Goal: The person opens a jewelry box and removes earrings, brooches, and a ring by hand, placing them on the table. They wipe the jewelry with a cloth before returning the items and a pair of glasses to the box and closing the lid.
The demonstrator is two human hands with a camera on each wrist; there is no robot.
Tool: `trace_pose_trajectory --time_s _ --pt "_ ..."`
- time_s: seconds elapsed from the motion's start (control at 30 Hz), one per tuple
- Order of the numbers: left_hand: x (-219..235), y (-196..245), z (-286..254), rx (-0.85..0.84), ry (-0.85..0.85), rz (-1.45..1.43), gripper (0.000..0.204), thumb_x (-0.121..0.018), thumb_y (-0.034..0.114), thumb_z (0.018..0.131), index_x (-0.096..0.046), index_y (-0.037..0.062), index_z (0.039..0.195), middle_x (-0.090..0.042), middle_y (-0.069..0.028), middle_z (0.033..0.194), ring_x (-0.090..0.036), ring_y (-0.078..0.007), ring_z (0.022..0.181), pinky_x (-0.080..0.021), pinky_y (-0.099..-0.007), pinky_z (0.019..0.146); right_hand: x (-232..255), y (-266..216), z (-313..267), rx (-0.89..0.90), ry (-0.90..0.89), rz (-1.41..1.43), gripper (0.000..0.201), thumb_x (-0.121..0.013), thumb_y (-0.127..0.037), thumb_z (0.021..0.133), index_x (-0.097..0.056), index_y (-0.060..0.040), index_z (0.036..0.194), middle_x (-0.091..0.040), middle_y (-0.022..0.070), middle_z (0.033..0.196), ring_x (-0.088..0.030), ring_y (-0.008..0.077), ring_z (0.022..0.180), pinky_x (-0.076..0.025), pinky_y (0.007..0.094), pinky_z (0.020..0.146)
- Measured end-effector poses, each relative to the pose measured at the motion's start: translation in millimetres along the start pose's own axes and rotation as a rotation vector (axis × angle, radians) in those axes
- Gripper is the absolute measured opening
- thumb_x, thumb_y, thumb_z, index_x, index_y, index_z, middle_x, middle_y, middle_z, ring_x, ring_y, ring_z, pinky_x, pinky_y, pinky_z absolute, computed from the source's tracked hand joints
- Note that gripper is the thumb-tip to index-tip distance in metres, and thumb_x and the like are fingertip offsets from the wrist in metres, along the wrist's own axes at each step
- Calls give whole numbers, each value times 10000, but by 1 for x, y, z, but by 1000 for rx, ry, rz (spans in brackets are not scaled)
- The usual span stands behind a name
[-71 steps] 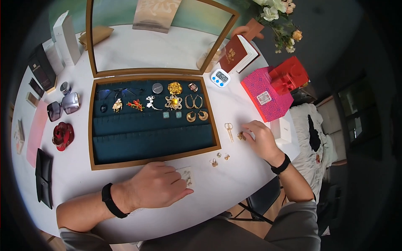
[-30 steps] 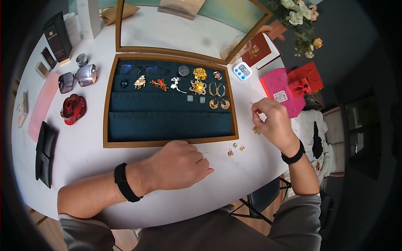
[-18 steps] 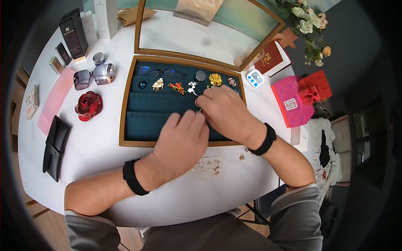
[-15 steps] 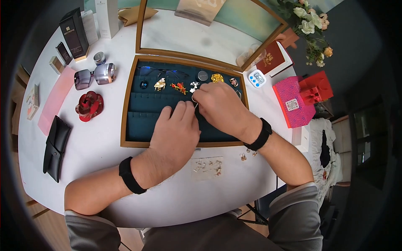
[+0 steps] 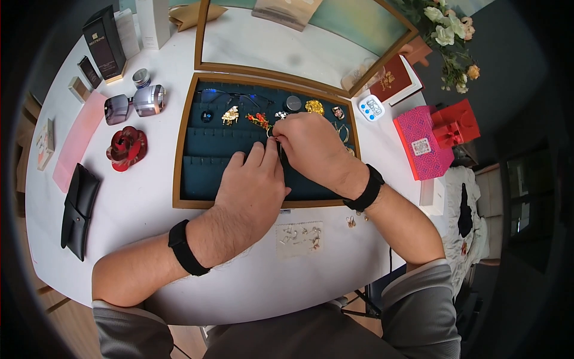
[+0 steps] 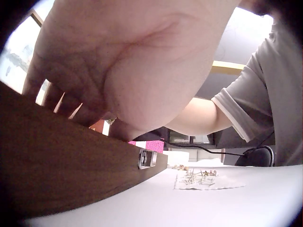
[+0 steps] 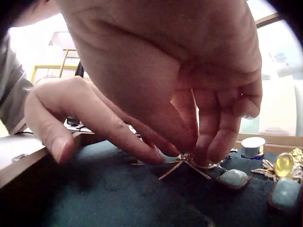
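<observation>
My right hand (image 5: pixel 317 146) pinches a gold bow-shaped earring (image 7: pixel 183 165) between thumb and fingers, its thin strands spread low over the dark teal lining. My left hand (image 5: pixel 248 185) reaches over the front rim of the wooden jewellery box (image 5: pixel 178 161), fingers extended. In the right wrist view, a left fingertip lies right beside the bow's strands. Two pale green square earrings (image 7: pixel 235 178) sit close by, near a flower brooch (image 7: pixel 284 165) with a yellow stone. A red coral-like brooch (image 5: pixel 259 121) and a gold brooch (image 5: pixel 230 115) lie further left in the box.
A glass lid (image 5: pixel 299 48) stands raised behind the box. In front lies a card of small earrings (image 5: pixel 299 239), with loose earrings (image 5: pixel 351 222) to its right. Sunglasses (image 5: pixel 134 105), a red flower (image 5: pixel 127 148) and a black case (image 5: pixel 81 209) lie left. A timer (image 5: pixel 371 107) stands right.
My right hand has picked up the bow earring from the table at the right and carried it left over the box. My left hand has moved from the table's front onto the box.
</observation>
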State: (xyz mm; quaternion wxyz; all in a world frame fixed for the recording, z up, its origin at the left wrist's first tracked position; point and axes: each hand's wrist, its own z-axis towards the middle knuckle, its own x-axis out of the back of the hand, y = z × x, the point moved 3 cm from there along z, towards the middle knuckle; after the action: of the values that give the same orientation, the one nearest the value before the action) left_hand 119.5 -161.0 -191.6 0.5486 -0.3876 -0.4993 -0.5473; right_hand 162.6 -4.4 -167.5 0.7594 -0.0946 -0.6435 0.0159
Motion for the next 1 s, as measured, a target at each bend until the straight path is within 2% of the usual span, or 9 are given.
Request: trace_pose_trajectory --time_s 0.17,0.3,0.37,0.77,0.9,1.0 --pt "2 -2 0 -5 -15 0 614 -722 334 1027 -618 -152 1389 -594 -292 1499 -557 -368 1413 -465 -447 1161 7 2 -8 10 40 9 100 -777 -32 858 -786 -10 956 -743 150 881 -706 373 920 -571 483 857" --pt "3 -6 0 -16 -33 -9 622 -714 337 1033 -611 -157 1397 -581 -300 1520 -537 -382 1455 -450 -456 1194 5 5 -11 21 14 12 74 -770 -28 837 -765 -9 908 -736 169 918 -696 368 978 -558 492 886" --pt "2 -9 1 -36 -11 -37 626 -711 337 1036 -606 -160 1402 -584 -297 1522 -527 -380 1472 -440 -455 1208 5 6 -13 39 31 -27 137 -817 -29 831 -789 -23 964 -716 126 949 -682 352 987 -540 469 905" --pt "5 -15 6 -56 -27 -129 623 -752 325 1001 -615 -146 1386 -617 -294 1481 -567 -374 1441 -446 -450 1210 5 16 -18 -3 -16 -119 84 -775 -28 870 -804 -44 947 -712 101 1005 -669 320 1042 -507 450 903" --pt "8 -15 6 -40 -34 -115 603 -759 320 996 -625 -129 1375 -628 -289 1472 -567 -374 1447 -445 -446 1214 7 9 -20 1 26 -91 76 -773 -37 871 -804 -42 941 -707 100 991 -665 321 1023 -504 450 901" --pt "11 -16 8 -51 -18 -93 559 -775 283 976 -642 -102 1360 -646 -271 1427 -608 -370 1374 -481 -447 1161 4 8 -19 17 53 -86 61 -771 -29 859 -792 -41 915 -700 98 973 -660 322 990 -498 452 874"
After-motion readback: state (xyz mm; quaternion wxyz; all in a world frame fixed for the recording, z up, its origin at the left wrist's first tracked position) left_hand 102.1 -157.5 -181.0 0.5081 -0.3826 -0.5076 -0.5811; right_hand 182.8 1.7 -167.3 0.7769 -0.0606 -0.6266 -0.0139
